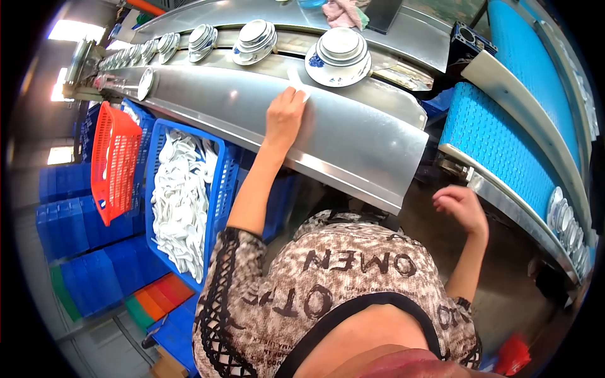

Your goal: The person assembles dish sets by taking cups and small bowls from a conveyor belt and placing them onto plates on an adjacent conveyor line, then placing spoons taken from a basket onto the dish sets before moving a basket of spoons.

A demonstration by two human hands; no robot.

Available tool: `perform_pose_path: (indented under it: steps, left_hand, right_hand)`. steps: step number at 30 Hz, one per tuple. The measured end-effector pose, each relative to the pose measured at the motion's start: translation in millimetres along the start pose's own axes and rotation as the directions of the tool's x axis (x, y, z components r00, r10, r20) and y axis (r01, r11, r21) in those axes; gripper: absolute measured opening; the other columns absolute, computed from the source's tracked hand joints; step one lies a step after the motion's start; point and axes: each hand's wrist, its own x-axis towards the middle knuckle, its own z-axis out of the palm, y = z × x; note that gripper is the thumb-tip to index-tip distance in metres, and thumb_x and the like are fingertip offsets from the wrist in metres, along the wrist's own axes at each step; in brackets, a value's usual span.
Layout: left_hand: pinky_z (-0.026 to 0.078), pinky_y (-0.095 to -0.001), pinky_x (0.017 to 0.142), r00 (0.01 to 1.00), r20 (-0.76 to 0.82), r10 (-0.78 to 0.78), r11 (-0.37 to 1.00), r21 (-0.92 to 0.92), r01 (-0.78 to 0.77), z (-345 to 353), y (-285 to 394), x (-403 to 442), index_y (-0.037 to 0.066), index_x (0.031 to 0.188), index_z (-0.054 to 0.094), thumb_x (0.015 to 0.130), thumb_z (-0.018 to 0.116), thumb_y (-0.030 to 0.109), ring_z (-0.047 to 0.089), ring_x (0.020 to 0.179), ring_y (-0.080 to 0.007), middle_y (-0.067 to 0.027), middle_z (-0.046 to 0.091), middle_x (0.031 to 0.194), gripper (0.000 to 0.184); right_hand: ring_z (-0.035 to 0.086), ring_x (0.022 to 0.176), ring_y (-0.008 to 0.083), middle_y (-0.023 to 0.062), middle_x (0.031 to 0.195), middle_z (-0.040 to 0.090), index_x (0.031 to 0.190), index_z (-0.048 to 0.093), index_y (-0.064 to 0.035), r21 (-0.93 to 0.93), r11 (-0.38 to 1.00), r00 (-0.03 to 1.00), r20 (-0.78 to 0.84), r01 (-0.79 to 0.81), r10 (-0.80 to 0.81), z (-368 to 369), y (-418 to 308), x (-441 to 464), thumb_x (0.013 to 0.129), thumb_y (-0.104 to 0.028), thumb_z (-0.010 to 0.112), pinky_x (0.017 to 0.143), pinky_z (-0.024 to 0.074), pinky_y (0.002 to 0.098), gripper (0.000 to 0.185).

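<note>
My left hand (286, 118) is closed around a white spoon (295, 79) over the steel counter (359, 126). Just beyond the spoon, a stack of white dishes with blue patterns (340, 53) sits on the line, a plate at its bottom and smaller dishes on top. A similar stack (254, 41) stands to its left. Away from the counter, my right hand (463, 208) hangs in the air at the right, fingers loosely bent and apart, with nothing visible in it.
Several more dish stacks (201, 41) recede to the left. A blue basket (220, 170) full of white spoons (183, 201) stands beside the counter, near a red basket (116, 157). At right runs a blue conveyor belt (498, 138) with dishes (564, 220) at its lower end. A pink cloth (341, 12) lies behind.
</note>
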Motion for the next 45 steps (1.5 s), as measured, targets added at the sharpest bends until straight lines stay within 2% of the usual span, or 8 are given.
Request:
perform_pose_path:
  steps: [6, 13, 24, 30, 32, 33, 39, 45]
  left_hand:
    - [0.046, -0.0355, 0.071, 0.987, -0.05, -0.15, 0.957, -0.258, 0.132, 12, 6, 25, 0.005, 0.096, 0.056, 0.072, 0.06, 0.007, 0.055, 0.082, -0.029, -0.0124, 0.054, 0.091, 0.024]
    - [0.045, -0.0362, 0.076, 0.969, -0.011, -0.247, 0.965, -0.09, 0.245, -55, -56, -82, 0.006, 0.096, 0.057, 0.072, 0.06, 0.008, 0.055, 0.086, -0.0302, -0.0131, 0.055, 0.093, 0.025]
    - [0.043, -0.037, 0.079, 0.565, -0.344, -0.75, 0.451, 0.36, 0.817, -198, -103, -289, 0.003, 0.096, 0.058, 0.071, 0.06, 0.009, 0.053, 0.089, -0.0317, -0.0152, 0.056, 0.095, 0.025]
    - [0.045, -0.0356, 0.073, 0.231, -0.609, -0.759, 0.133, 0.202, 0.97, -278, -183, -388, 0.005, 0.098, 0.059, 0.073, 0.059, 0.012, 0.057, 0.082, -0.0272, -0.0147, 0.057, 0.093, 0.026]
    - [0.046, -0.0342, 0.073, 0.204, -0.646, -0.735, 0.147, 0.141, 0.979, -305, -215, -391, 0.005, 0.099, 0.058, 0.074, 0.059, 0.012, 0.057, 0.083, -0.0249, -0.0136, 0.058, 0.093, 0.025]
    - [0.046, -0.0336, 0.073, 0.249, -0.691, -0.678, 0.214, 0.138, 0.967, -285, -145, -314, 0.006, 0.099, 0.058, 0.075, 0.058, 0.011, 0.057, 0.083, -0.0241, -0.0131, 0.058, 0.093, 0.025]
    - [0.046, -0.0331, 0.072, 0.387, -0.747, -0.54, 0.416, 0.163, 0.895, -311, -178, -221, 0.005, 0.1, 0.058, 0.077, 0.058, 0.015, 0.057, 0.08, -0.0237, -0.0121, 0.059, 0.09, 0.025]
    - [0.042, -0.0372, 0.084, 0.404, -0.707, -0.581, 0.307, 0.27, 0.913, -366, -319, -217, 0.002, 0.099, 0.059, 0.075, 0.056, 0.024, 0.054, 0.094, -0.0313, -0.0173, 0.058, 0.101, 0.033]
  right_hand:
    - [0.056, 0.056, 0.0116, 0.007, 0.076, 0.06, 0.108, 0.054, -0.003, -0.058, 0.979, 0.96, -0.214, -0.194, 0.178, 88, 200, 126, 0.078, -0.012, 0.057, 0.045, 0.0425, 0.0244, 0.031]
    - [0.057, 0.062, 0.0122, 0.0075, 0.079, 0.061, 0.106, 0.055, -0.0017, -0.344, 0.918, 0.945, -0.314, -0.199, 0.087, 131, 232, 227, 0.08, -0.011, 0.056, 0.051, 0.044, 0.0247, 0.028]
    - [0.058, 0.07, 0.013, 0.0082, 0.083, 0.062, 0.104, 0.056, 0.0004, -0.465, 0.884, 0.999, 0.001, 0.045, -0.05, 144, 224, 224, 0.082, -0.009, 0.054, 0.061, 0.0464, 0.0252, 0.024]
    - [0.058, 0.075, 0.0135, 0.0086, 0.085, 0.063, 0.103, 0.057, 0.0016, -0.182, 0.904, 0.815, 0.526, 0.387, -0.243, 246, 75, 173, 0.083, -0.008, 0.053, 0.067, 0.0477, 0.0255, 0.022]
    - [0.058, 0.075, 0.0135, 0.0087, 0.083, 0.063, 0.099, 0.058, 0.003, 0.011, 0.986, 0.795, 0.59, 0.168, -0.142, 276, -30, 154, 0.084, -0.006, 0.051, 0.066, 0.0478, 0.0249, 0.019]
    - [0.059, 0.079, 0.014, 0.0092, 0.084, 0.063, 0.098, 0.059, 0.0032, 0.069, 0.988, 0.815, 0.559, 0.137, -0.152, 172, -66, 126, 0.083, -0.007, 0.053, 0.072, 0.047, 0.0242, 0.019]
    - [0.059, 0.076, 0.0132, 0.008, 0.083, 0.062, 0.096, 0.061, 0.0012, 0.115, 0.711, 0.672, 0.255, 0.693, -0.696, 130, -237, 185, 0.083, -0.013, 0.056, 0.069, 0.0458, 0.0239, 0.02]
    - [0.062, 0.082, 0.021, 0.0154, 0.088, 0.064, 0.103, 0.058, 0.0017, -0.282, 0.168, 0.23, 0.205, 0.944, -0.951, 283, -445, 352, 0.081, -0.015, 0.053, 0.072, 0.0467, 0.0291, 0.028]
